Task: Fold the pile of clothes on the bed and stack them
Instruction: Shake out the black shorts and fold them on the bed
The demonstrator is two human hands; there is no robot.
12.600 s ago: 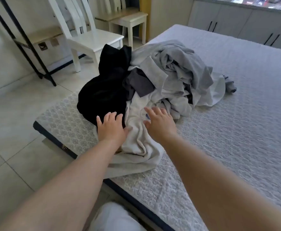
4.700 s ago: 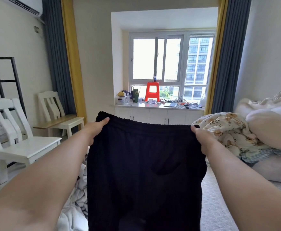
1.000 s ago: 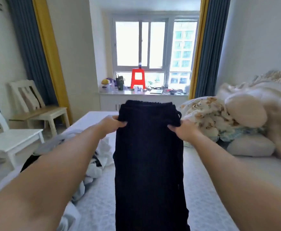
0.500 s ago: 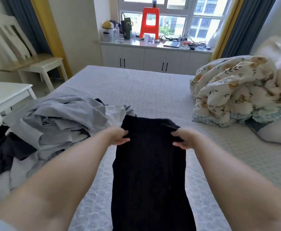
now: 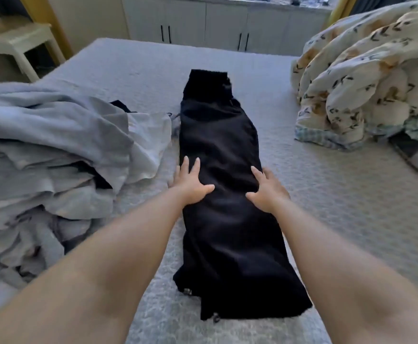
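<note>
1. The black trousers (image 5: 224, 194) lie flat on the bed (image 5: 351, 207), doubled lengthwise into one long strip. The strip's long axis runs from 6 o'clock to 12 o'clock, straight away from the person. The waistband end is at 12 o'clock and the hem end at 6 o'clock, nearest the body.

2. Both hands sit about halfway along that strip. The left hand (image 5: 190, 183) is on its 9 o'clock edge and the right hand (image 5: 266, 191) on its 3 o'clock edge. So equal lengths of cloth reach ahead of the fingers and back under the forearms.

3. Neither hand is clearly nearer to either end. They sit almost level, the left perhaps slightly farther forward.

4. The left hand is flat, palm down, fingers straight and spread toward 12 o'clock, thumb pointing to 3 o'clock across the cloth. It presses on the fabric and grasps nothing. Its outer fingers overlap onto the bed.

5. The right hand mirrors it: palm down, fingers extended toward 11 o'clock, thumb toward 9 o'clock, resting on the trousers with nothing gripped.

6. Both forearms run along the strip, out from 6 o'clock, one on each side.

7. My reading: this is smoothing, and the next fold should go across the long axis, bringing the hem end toward the waistband or the reverse. Either way the hands must leave the middle for one end.

8. The unfolded pile of clothes (image 5: 54, 155) lies at 9 o'clock, just beside the trousers. A bundled patterned quilt (image 5: 366, 78) sits at 2 o'clock, well apart.
</note>
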